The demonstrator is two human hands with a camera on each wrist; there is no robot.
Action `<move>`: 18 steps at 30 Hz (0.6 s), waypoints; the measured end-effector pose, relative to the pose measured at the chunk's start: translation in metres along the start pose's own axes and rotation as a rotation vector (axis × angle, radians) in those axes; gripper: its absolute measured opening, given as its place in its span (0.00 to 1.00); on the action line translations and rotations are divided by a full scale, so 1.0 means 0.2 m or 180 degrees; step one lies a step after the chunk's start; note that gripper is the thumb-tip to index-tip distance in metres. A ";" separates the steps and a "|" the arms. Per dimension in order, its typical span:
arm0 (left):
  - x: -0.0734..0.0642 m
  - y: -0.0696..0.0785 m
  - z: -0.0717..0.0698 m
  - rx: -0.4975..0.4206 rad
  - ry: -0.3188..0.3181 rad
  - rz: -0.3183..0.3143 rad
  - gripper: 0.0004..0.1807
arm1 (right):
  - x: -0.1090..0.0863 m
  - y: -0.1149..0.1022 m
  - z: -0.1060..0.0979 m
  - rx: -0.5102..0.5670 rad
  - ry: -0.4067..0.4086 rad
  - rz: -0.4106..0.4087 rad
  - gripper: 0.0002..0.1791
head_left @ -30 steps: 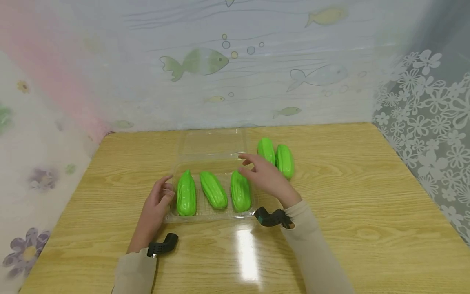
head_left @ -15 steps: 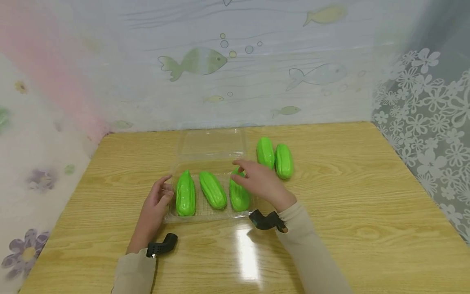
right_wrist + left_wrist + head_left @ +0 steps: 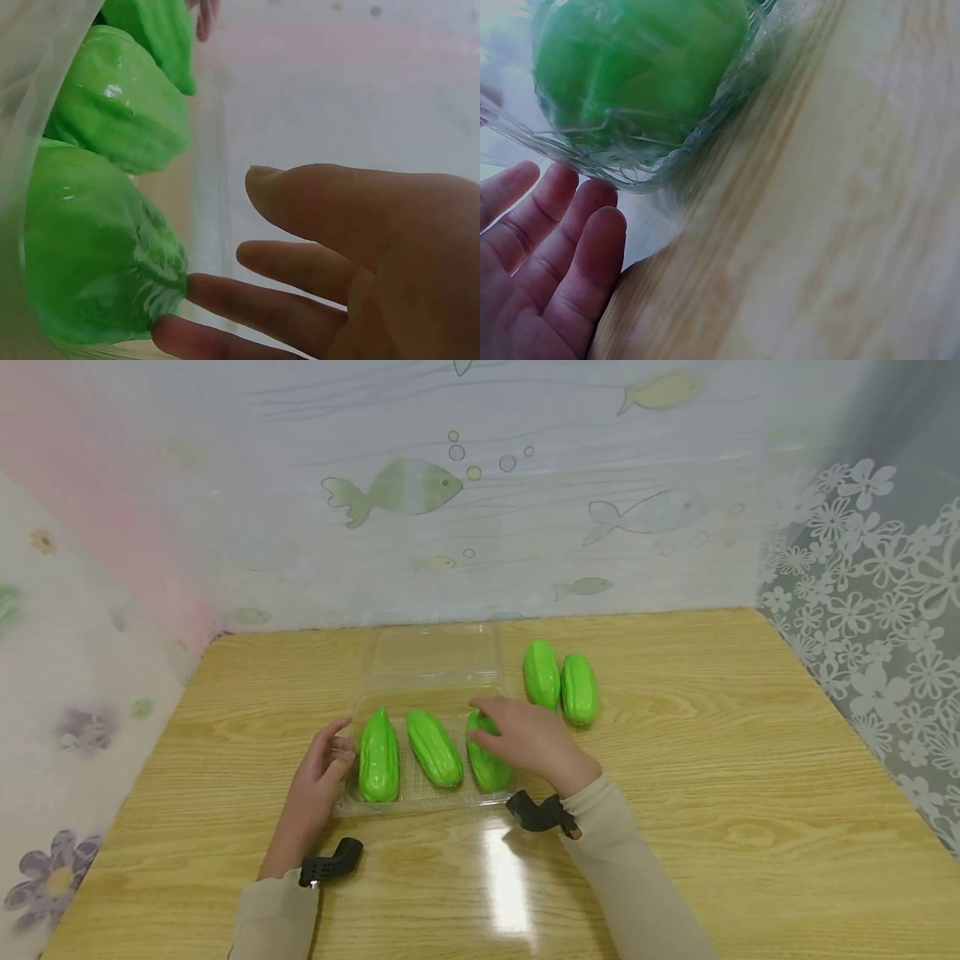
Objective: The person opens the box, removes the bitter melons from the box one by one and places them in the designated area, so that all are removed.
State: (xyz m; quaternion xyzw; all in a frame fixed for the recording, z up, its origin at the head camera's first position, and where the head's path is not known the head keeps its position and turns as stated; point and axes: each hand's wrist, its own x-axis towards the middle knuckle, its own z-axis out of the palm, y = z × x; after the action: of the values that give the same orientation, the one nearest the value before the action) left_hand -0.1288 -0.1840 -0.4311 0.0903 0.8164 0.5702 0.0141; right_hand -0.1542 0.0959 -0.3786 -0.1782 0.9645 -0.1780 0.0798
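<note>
A clear plastic clamshell box [image 3: 420, 806] lies with its lid folded back, holding three glossy green ridged gourds: the left gourd [image 3: 379, 760], the middle gourd [image 3: 435, 750] and the right gourd [image 3: 487, 767]. My left hand [image 3: 318, 777] rests beside the box's left wall, its fingertips right at the plastic in the left wrist view. Over the upper part of the right gourd is my right hand [image 3: 532, 739], partly hiding it. In the right wrist view its thumb and fingers are spread, with two fingertips at that gourd's tapered end. Neither hand grips anything.
Two more green gourds, one farther back [image 3: 542, 672] and one to its right [image 3: 580, 689], lie on the wooden table [image 3: 712, 777] right of the box. The transparent lid [image 3: 431, 652] reaches toward the fish-patterned wall covering [image 3: 525, 527] behind the table.
My right hand has moved left and slightly toward me, covering more of the right gourd. The left hand, the box and the two loose gourds stay where they were.
</note>
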 end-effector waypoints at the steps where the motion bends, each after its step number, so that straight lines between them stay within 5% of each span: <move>1: 0.00 0.00 0.00 0.0005 -0.0001 0.0001 0.22 | 0.00 0.00 0.00 -0.0011 -0.0016 -0.0017 0.27; 12: 0.04 -0.16 -0.02 -0.0014 -0.0005 0.0069 0.22 | 0.01 0.00 0.01 -0.0085 -0.0185 -0.0197 0.29; 18: 0.04 -0.18 -0.01 0.0000 0.0029 0.0115 0.22 | 0.01 -0.02 0.03 -0.0104 -0.0306 -0.0187 0.31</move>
State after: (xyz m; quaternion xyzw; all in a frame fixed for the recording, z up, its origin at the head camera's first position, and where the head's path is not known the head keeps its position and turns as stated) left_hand -0.1425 -0.1968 -0.4630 0.1024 0.8147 0.5707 0.0000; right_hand -0.1535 0.0906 -0.3830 -0.2160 0.9566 -0.1558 0.1179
